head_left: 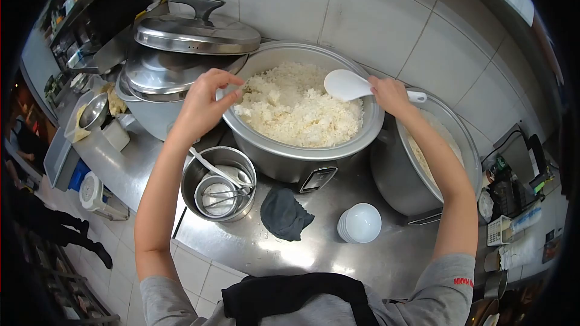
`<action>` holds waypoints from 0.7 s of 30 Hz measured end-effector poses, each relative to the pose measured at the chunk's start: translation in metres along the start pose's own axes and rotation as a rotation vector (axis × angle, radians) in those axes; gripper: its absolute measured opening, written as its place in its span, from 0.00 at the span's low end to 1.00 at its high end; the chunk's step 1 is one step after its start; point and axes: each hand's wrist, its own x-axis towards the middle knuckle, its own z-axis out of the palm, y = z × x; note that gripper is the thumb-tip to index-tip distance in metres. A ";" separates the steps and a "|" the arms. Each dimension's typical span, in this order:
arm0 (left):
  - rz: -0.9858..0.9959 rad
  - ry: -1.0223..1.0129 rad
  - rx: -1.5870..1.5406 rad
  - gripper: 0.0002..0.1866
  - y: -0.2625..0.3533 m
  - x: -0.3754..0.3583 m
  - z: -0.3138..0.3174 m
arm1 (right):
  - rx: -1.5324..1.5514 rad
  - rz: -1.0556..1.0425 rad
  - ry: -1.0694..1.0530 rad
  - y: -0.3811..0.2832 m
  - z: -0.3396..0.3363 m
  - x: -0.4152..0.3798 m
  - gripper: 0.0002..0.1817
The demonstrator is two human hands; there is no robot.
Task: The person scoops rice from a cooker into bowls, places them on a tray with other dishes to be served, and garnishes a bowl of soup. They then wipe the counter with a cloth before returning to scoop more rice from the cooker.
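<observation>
Two risks: right hand [389, 93] gripping the white plastic rice paddle [347, 84] may flick rice; left hand [202, 105], fingers curled over the big steel rice cooker's [338, 151] nine o'clock rim, may burn.

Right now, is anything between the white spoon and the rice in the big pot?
Nothing visible. The right hand holds the white rice paddle just above the rice in the open cooker pot. The left hand is at the pot's other rim.

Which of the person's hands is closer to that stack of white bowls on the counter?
Right. The right hand holds the white rice paddle above the stack of white bowls; the left hand is farther, at the rice pot's left rim.
</observation>
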 end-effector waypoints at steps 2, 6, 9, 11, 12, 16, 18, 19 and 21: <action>-0.009 -0.078 -0.024 0.10 0.000 0.001 0.007 | 0.004 -0.036 -0.006 0.004 -0.007 -0.008 0.06; 0.050 -0.158 -0.057 0.10 0.003 0.010 0.036 | 0.030 -0.138 -0.105 0.007 -0.027 -0.023 0.07; 0.271 -0.131 0.016 0.10 -0.007 0.014 0.064 | -0.053 -0.158 -0.157 0.002 -0.036 -0.027 0.08; 0.244 -0.173 -0.026 0.10 -0.001 0.018 0.069 | -0.085 -0.044 -0.052 0.003 -0.039 -0.015 0.07; 0.209 -0.213 -0.012 0.10 0.002 0.022 0.071 | -0.113 0.065 0.057 0.004 -0.039 -0.008 0.07; 0.187 -0.257 -0.030 0.10 0.007 0.029 0.081 | -0.335 0.078 0.008 0.013 -0.010 0.023 0.06; 0.200 -0.249 -0.033 0.10 0.008 0.026 0.080 | -0.420 -0.053 -0.034 0.012 0.000 0.031 0.06; 0.209 -0.238 -0.036 0.10 0.008 0.023 0.079 | -0.417 -0.052 -0.033 0.015 -0.002 0.029 0.06; 0.183 -0.249 -0.048 0.11 0.007 0.019 0.071 | -0.313 -0.092 -0.097 0.023 -0.009 0.023 0.06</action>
